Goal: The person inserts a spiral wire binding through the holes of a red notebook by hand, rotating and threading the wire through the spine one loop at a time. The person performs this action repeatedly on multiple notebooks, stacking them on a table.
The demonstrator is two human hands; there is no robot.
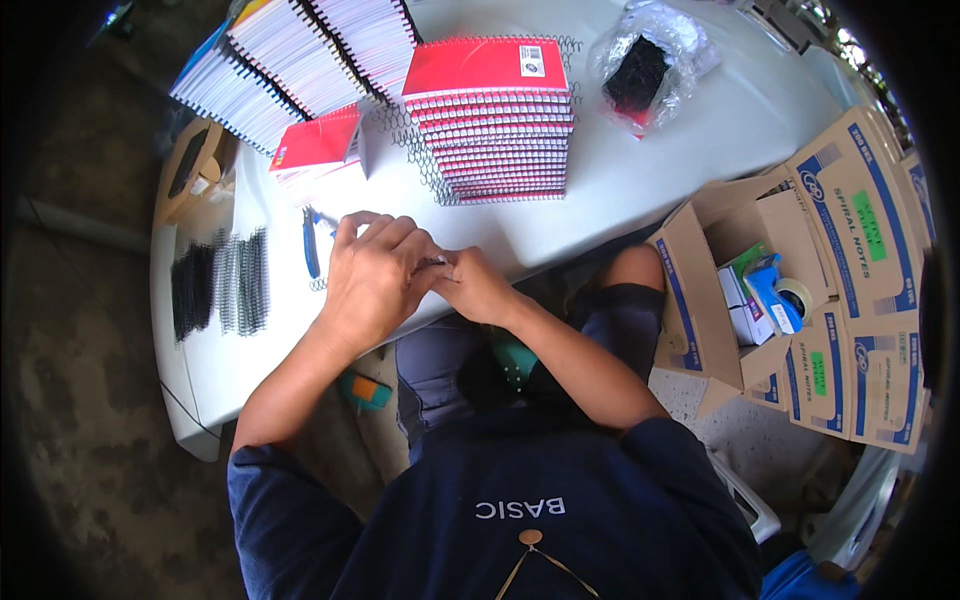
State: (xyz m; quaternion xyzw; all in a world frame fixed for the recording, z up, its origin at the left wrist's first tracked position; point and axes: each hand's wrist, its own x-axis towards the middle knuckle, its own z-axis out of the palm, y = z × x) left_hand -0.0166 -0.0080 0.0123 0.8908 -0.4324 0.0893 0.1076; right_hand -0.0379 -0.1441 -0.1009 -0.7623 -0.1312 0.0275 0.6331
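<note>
Both my hands meet over the table's near edge. My left hand (372, 268) is closed, its fingers curled against the right hand. My right hand (476, 288) is closed too, thumb and fingers pinched where the hands touch. Something small and pale shows between them, too hidden to name. Left of my left hand lie blue-handled pliers (311, 245), with a bit of wire coil near their lower end. Beyond the hands stands a tall stack of red spiral notebooks (490, 70). A red-covered notebook (318, 142) stands partly open like a tent to its left.
Black wire spirals (195, 285) and greyish ones (244, 280) lie on the white table (640, 170) at left. Thick bound page stacks (290, 50) stand at the far left. A plastic bag (655, 65) sits far right. An open carton (690, 290) holding a tape dispenser (775, 295) stands at right.
</note>
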